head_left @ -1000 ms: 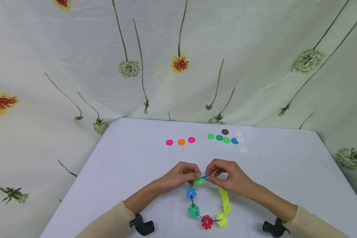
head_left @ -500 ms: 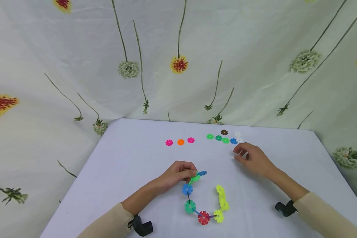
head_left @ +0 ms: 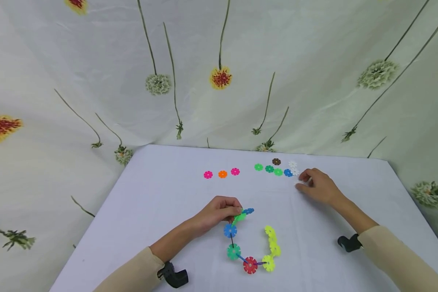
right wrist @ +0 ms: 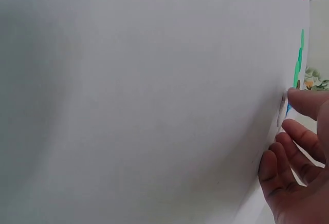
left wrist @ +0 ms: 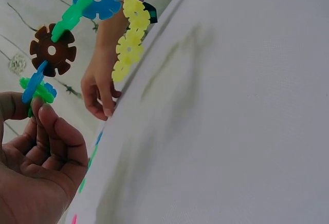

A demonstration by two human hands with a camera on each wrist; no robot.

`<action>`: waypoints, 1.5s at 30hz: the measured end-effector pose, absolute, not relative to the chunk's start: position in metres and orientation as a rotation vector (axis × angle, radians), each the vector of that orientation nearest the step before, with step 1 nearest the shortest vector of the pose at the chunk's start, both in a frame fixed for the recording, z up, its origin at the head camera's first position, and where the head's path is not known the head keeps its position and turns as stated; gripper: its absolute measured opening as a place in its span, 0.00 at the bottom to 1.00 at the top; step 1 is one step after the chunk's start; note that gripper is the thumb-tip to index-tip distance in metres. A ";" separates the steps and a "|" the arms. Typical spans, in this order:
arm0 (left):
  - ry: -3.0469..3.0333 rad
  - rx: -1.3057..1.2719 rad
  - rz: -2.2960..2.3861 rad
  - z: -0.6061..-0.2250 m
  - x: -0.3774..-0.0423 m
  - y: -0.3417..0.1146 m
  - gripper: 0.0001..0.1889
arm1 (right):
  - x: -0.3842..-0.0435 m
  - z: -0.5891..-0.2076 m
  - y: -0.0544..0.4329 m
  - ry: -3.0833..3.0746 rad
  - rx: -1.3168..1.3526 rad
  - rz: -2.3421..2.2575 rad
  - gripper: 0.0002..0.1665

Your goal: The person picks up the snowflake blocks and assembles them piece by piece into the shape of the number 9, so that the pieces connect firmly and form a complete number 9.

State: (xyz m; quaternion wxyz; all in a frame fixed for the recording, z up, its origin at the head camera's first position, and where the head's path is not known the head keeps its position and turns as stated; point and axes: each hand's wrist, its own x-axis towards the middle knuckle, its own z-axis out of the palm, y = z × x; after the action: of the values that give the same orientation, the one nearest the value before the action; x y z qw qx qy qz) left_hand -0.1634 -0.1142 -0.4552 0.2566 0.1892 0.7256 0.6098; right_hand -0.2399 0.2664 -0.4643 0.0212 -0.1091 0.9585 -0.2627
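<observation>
My left hand (head_left: 220, 213) pinches the upper end of a chain of notched plastic snowflake discs, beside a green disc (head_left: 239, 217) and a small blue disc (head_left: 249, 211). From there the chain curves through a blue disc (head_left: 230, 230), a green disc (head_left: 234, 252), a red disc (head_left: 250, 265) and several yellow discs (head_left: 273, 248). In the left wrist view its brown disc (left wrist: 53, 50) shows above the fingers. At the far right, my right hand (head_left: 321, 186) has thumb and fingertips at the edges of a white snowflake disc (right wrist: 282, 109), mostly hidden by the fingers in the head view.
Loose discs lie along the back of the white table (head_left: 160, 186): a pink disc (head_left: 208, 174), an orange disc (head_left: 222, 174), a brown disc (head_left: 276, 162), and several green, blue and white ones. Behind stands a flower-printed cloth (head_left: 190, 109).
My right hand has left the chain's blue piece and gone right and away from me to the white disc. My left hand still holds the chain, whose lower part has shifted slightly left.
</observation>
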 end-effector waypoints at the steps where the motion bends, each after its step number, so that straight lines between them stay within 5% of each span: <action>1: 1.969 0.514 1.654 -0.455 -0.163 -0.114 0.13 | -0.241 -0.465 0.266 2.972 -0.333 -0.811 0.18; 19: 1.969 0.519 1.652 -0.452 -0.162 -0.112 0.13 | -0.234 -0.466 0.250 3.008 -0.540 -0.768 0.13; 45: 2.010 0.504 1.644 -0.451 -0.162 -0.111 0.14 | -0.175 -0.438 0.190 2.251 -0.477 -1.617 0.17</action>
State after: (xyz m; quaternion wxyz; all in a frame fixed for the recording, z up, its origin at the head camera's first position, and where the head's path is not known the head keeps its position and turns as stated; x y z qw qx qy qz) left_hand -0.1616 -0.1113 -0.4511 0.2457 0.1847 0.7367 0.6023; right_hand -0.1746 0.1903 -0.4376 0.1636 -0.1672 0.7896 -0.5673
